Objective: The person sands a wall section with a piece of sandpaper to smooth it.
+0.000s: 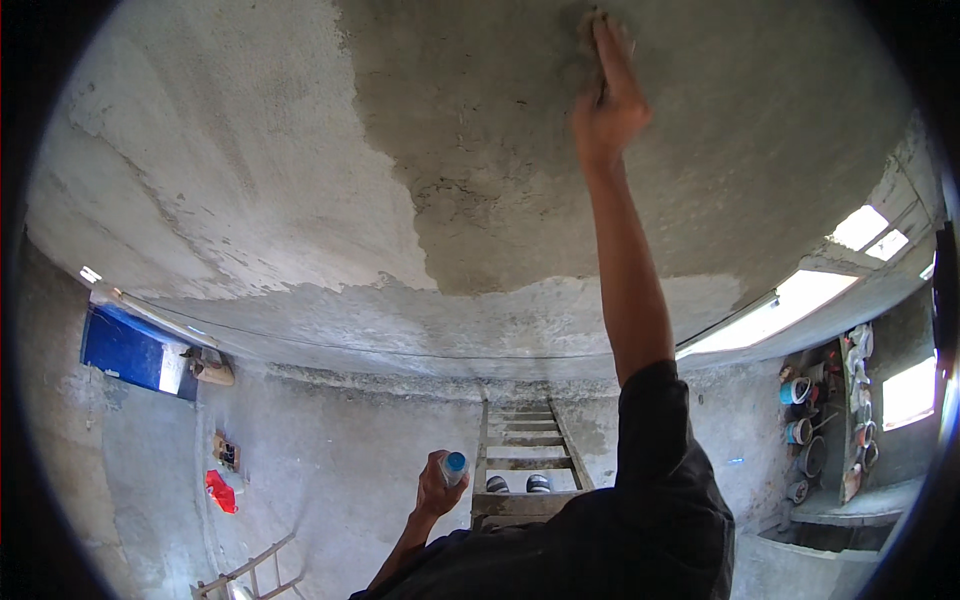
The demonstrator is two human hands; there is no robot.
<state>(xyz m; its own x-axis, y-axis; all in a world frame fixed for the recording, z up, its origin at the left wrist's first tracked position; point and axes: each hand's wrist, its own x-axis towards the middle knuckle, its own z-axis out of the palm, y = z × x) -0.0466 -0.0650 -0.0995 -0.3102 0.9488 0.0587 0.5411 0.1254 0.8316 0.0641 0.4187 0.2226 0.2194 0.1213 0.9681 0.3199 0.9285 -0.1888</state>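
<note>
My left hand is wrapped round a clear bottle with a blue cap, held low in front of my body beside the ladder. High up, my right hand reaches with a raised arm to the damp, darker patch of the grey plastered wall. Its fingers are closed and pressed toward the surface. Some small thing seems to be under them, but motion blur hides what it is. Paler, drier plaster borders the dark patch on the left and below.
My feet stand on a wooden ladder against the wall. A second ladder is at lower left, below a red bag. A blue door is at left. Several buckets and window openings are at right.
</note>
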